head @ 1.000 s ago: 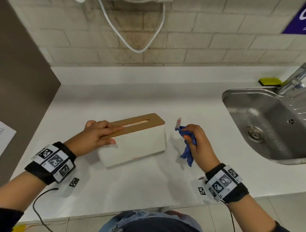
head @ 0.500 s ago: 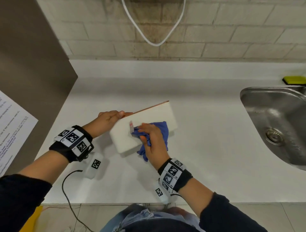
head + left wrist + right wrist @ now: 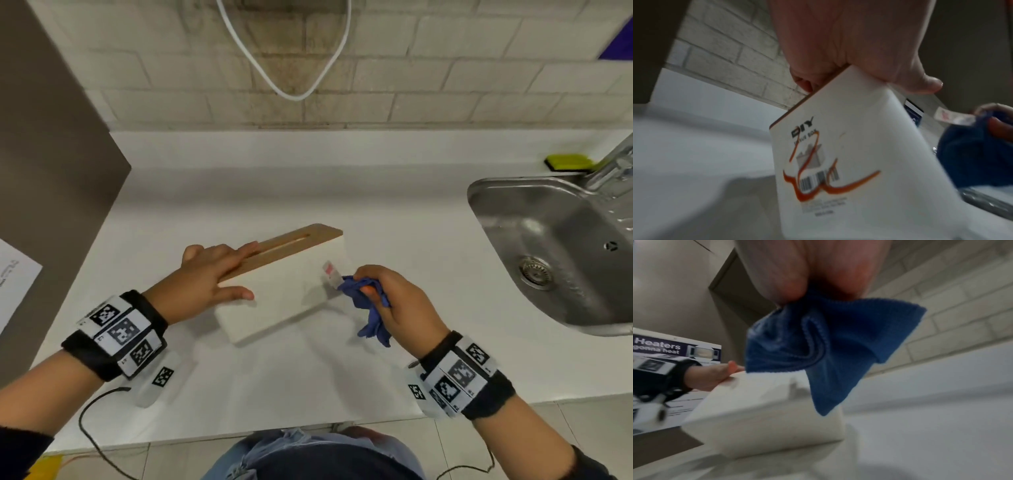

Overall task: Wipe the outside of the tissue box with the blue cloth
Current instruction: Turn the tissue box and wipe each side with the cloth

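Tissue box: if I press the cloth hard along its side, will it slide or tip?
Probably light: the left hand alone steadies the tissue box, fingers flat on its wooden lid, thumb on the side. The smooth white walls look rigid, yet likely slide easily on the glossy counter, so keep that hold while the right hand pushes the blue cloth.

White tissue box (image 3: 284,294) with tan lid (image 3: 291,245); blue cloth (image 3: 368,301); yellow-green sponge (image 3: 567,162)
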A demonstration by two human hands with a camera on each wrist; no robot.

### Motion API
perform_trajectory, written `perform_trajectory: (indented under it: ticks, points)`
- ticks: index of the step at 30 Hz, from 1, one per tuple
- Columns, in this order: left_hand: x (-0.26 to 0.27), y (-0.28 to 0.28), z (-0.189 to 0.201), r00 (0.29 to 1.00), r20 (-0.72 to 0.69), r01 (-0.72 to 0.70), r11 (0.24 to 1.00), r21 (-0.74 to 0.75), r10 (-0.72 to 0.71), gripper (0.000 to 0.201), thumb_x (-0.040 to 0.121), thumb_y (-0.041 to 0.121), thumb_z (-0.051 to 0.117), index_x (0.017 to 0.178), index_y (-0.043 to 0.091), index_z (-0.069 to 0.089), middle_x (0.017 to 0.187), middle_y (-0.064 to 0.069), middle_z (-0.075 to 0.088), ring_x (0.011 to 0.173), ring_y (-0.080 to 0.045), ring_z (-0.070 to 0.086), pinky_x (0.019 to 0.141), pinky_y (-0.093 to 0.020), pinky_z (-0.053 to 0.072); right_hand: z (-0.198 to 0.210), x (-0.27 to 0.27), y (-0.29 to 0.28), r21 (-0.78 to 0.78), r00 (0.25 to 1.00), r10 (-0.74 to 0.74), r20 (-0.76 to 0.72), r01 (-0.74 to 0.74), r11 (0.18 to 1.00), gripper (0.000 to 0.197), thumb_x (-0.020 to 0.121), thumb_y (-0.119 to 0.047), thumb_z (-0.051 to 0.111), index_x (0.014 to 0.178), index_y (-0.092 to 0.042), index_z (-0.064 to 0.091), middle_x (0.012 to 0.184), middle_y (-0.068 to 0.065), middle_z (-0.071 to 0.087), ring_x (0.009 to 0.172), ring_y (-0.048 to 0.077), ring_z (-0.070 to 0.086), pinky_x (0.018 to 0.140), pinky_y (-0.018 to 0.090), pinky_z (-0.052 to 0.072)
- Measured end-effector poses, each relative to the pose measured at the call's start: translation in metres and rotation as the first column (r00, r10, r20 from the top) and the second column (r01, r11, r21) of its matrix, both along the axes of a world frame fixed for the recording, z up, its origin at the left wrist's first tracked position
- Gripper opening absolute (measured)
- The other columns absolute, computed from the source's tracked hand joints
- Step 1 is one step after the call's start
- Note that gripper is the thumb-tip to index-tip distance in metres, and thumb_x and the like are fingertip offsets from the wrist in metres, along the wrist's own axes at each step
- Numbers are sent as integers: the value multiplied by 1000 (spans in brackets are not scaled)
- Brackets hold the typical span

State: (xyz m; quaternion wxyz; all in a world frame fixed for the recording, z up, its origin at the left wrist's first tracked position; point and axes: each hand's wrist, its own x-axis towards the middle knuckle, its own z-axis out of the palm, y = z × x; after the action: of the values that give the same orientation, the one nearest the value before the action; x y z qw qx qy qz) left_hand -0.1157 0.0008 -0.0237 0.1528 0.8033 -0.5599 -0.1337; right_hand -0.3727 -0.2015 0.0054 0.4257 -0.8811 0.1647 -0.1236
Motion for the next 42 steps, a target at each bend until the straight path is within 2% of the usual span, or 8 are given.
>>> perform_trajectory:
  ticks: [3, 6, 11, 16, 24, 33, 38, 42]
  points:
    - [-6, 4, -7, 966, 233, 105, 993, 48, -113, 86, 74, 83, 22, 143, 32, 31, 101, 5, 48, 95, -10, 38, 93, -32, 17, 0, -14, -6, 3, 997, -77, 29, 77, 997, 42, 97, -8, 42, 93, -50, 42, 81, 24, 70, 76, 34, 67, 61, 2, 40]
    - [4, 10, -14, 929, 322, 133, 978, 163, -181, 75, 82, 73, 23, 140, 28, 39, 101, 2, 54, 95, -12, 50, 96, -42, 23, -4, -19, -15, -2, 992, -118, 45, 118, 993, 42, 97, -9, 40, 95, -51, 42, 81, 23, 70, 77, 12, 67, 65, 0, 40]
    - [4, 4, -1, 934, 352, 25, 994, 104, -60, 73, 74, 53, 68, 138, 29, 40, 115, -2, 55, 113, -20, 54, 113, -32, -12, -13, -22, -22, 68, 988, -152, 39, 149, 986, 30, 99, -20, 40, 93, -49, 41, 93, 6, 67, 87, 6, 62, 81, 27, 47]
    - [-81, -50, 0, 972, 216, -103, 993, 58, 89, 95, 60, 86, 39, 136, 29, 38, 130, 0, 49, 125, -22, 41, 106, -40, 18, -13, -15, -22, 155, 997, -71, -3, 71, 985, 21, 99, -20, 37, 108, -35, 49, 75, 3, 66, 75, 8, 62, 75, 9, 43]
    - [-107, -88, -21, 930, 247, -263, 963, -65, 271, 80, 69, 68, 33, 129, 17, 50, 110, -11, 62, 102, -31, 54, 86, -41, 25, -16, -17, -23, -528, 979, 89, -181, -173, 832, 73, 60, 3, 72, 115, -29, 38, 104, -1, 56, 40, 1, 33, 41, 28, 49]
    - [-52, -43, 49, 908, -401, -269, 904, -332, 123, 41, 81, 55, 39, 122, 58, 46, 112, 8, 60, 116, -17, 51, 104, -39, 30, 26, -2, -21, -348, 982, 65, 180, 1, 937, 34, 86, -7, 49, 112, -26, 43, 107, -4, 54, 46, 9, 61, 39, 34, 51]
    - [-30, -23, 63, 692, -722, -358, 878, -317, 21, 37, 88, 27, 42, 121, 25, 58, 116, 25, 67, 112, 3, 58, 88, -7, 41, 51, 58, 9, -350, 919, 39, 393, 111, 930, 37, 83, -4, 48, 117, -18, 49, 108, 7, 57, 60, 21, 63, 46, 34, 52]
    - [-19, -16, 60, 641, -767, -403, 867, -294, 37, 34, 87, 30, 43, 117, 29, 60, 111, 28, 69, 108, 5, 60, 86, -6, 42, 39, 97, 51, -268, 946, -3, 323, 95, 959, 36, 83, -25, 57, 118, -25, 48, 103, -5, 55, 97, 22, 49, 83, 37, 45]
